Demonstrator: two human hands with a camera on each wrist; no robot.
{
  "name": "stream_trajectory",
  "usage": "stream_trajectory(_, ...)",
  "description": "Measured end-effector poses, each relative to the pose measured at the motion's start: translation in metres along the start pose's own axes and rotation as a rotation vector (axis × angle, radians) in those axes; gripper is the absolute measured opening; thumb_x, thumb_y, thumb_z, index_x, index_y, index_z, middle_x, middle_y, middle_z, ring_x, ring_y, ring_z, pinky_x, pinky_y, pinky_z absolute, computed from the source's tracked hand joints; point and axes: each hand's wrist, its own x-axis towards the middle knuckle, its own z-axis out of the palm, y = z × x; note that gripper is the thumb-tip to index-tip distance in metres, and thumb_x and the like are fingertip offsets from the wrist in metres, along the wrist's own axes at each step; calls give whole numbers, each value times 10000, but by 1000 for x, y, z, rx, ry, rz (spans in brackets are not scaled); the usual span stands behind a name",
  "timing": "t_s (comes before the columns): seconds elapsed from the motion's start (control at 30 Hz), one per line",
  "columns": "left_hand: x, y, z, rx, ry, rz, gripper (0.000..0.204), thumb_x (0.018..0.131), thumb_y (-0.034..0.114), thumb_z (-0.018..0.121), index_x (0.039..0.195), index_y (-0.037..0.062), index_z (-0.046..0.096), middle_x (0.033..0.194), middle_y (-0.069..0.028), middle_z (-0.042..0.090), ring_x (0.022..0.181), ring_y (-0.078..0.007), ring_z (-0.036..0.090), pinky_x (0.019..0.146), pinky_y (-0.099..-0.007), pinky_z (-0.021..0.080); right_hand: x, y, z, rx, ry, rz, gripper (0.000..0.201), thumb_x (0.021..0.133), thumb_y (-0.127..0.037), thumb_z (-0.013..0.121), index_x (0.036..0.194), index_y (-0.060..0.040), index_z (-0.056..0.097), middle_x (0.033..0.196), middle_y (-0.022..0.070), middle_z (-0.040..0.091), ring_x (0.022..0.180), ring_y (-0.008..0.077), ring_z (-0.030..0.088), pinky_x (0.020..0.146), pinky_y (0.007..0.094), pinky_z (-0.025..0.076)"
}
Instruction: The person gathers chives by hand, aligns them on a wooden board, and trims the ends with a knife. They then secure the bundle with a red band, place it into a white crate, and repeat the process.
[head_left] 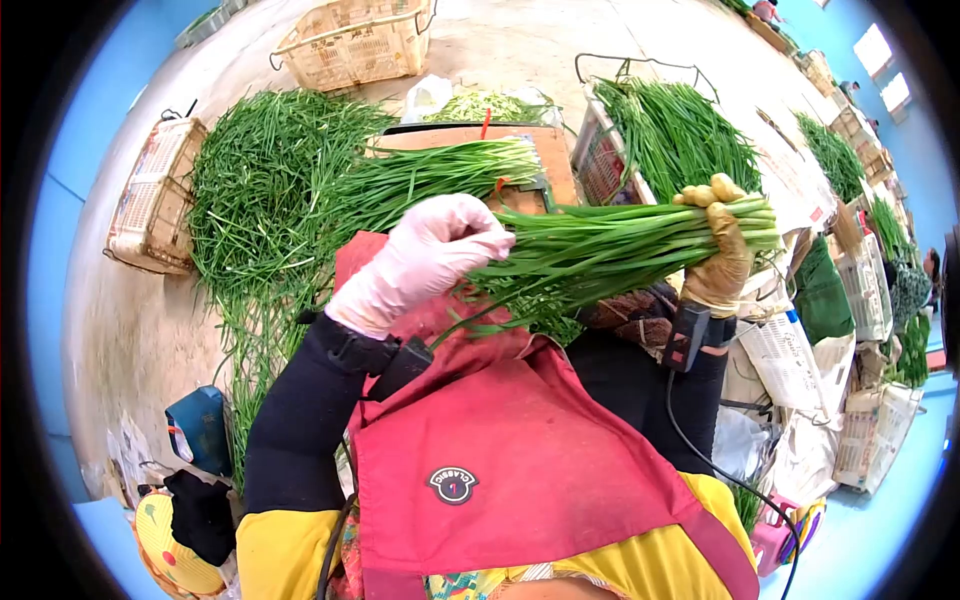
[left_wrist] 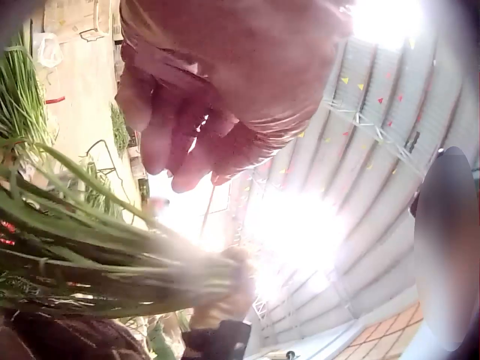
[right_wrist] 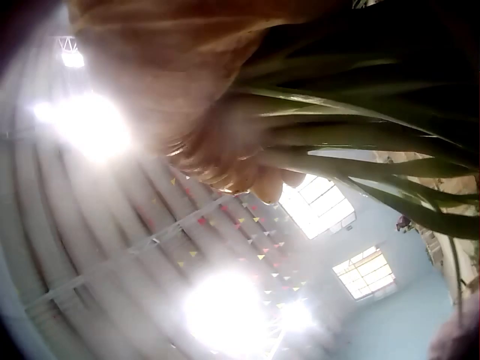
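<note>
My right hand (head_left: pixel 722 255), in a tan glove, grips a bunch of garlic chives (head_left: pixel 610 245) near the pale stem ends, its fingers curled round them. The green leaves reach left across my lap. At the leaf-tip end my left hand (head_left: pixel 430 255), in a pale pink glove, has its fingers bent in and thumb close to the forefinger. Those curled fingers (left_wrist: pixel 180 157) show no leaf between them in the left wrist view. More garlic chives (head_left: pixel 440 170) lie on a brown board (head_left: pixel 562 165) just beyond, their pale ends to the right.
A large heap of chives (head_left: pixel 280 180) covers the floor at left, beside a tipped crate (head_left: pixel 158 195). Another crate (head_left: pixel 600 150) filled with chives stands beyond my right hand. One more crate (head_left: pixel 355 45) is at the back. A cable (head_left: pixel 715 455) runs along my right arm.
</note>
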Motion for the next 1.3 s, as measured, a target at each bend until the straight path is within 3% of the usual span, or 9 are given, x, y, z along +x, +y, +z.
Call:
stream_trajectory(0.1,-3,23,-4,-152,29,72,73,928,14,579,933,-4,650,854,-56,651,742,-90,612,717,-235,526,-9,5,12,-115,-29,31,312,794,-17,704,1089,30,614,934,148,684,849,228,674,798,352,549)
stream_trajectory(0.27,-2,32,5,-423,-82,158,225,998,191,503,937,-1,602,1032,-199,661,838,-234,697,756,-336,563,-27,5,39,-212,-85,80,290,804,-26,708,1079,26,633,941,101,676,851,184,666,796,316,534)
stream_trajectory(0.4,6,33,20,-580,-170,235,257,1002,255,496,936,15,560,1026,-244,651,841,-309,698,790,-409,577,-32,6,48,-324,-351,199,230,837,-26,699,1055,6,633,937,80,673,848,164,651,771,295,533)
stream_trajectory(0.6,5,47,24,-510,-210,220,320,1018,291,449,865,27,547,919,-215,656,800,-292,687,832,-413,564,-55,24,73,-728,-572,179,241,805,-24,754,1013,-25,632,935,22,675,816,98,624,735,245,520)
stream_trajectory(0.67,4,56,21,-576,-166,405,344,1019,307,443,845,29,549,863,-207,655,785,-282,686,780,-385,574,-62,37,72,-527,-635,392,259,817,-23,744,1053,-18,638,946,35,694,854,110,642,769,254,522)
stream_trajectory(0.83,-32,62,-24,-137,164,468,237,1003,218,515,965,22,644,1050,-187,686,757,-196,693,642,-274,556,-47,32,62,-652,-419,258,185,831,-60,734,1012,-49,697,943,22,690,814,111,624,719,241,501)
stream_trajectory(1.03,-141,-8,-111,93,827,83,201,970,211,585,1047,43,662,930,-42,703,716,-103,654,631,-217,507,-31,47,20,-399,-126,203,323,816,-21,710,1121,31,619,1008,57,640,873,131,604,843,272,495)
stream_trajectory(1.23,-357,-106,-240,269,1310,25,170,921,161,615,1058,64,642,940,-9,628,819,-98,575,692,-226,460,-11,41,-12,-155,-35,342,508,901,-86,649,1356,27,452,1061,115,635,947,187,616,880,304,495)
stream_trajectory(1.3,-427,-123,-259,404,1572,-265,250,908,248,653,1097,85,646,967,-5,619,805,-87,555,658,-214,426,-3,37,-17,-79,-34,253,513,896,-104,657,1352,25,459,1048,130,650,938,208,624,866,338,512)
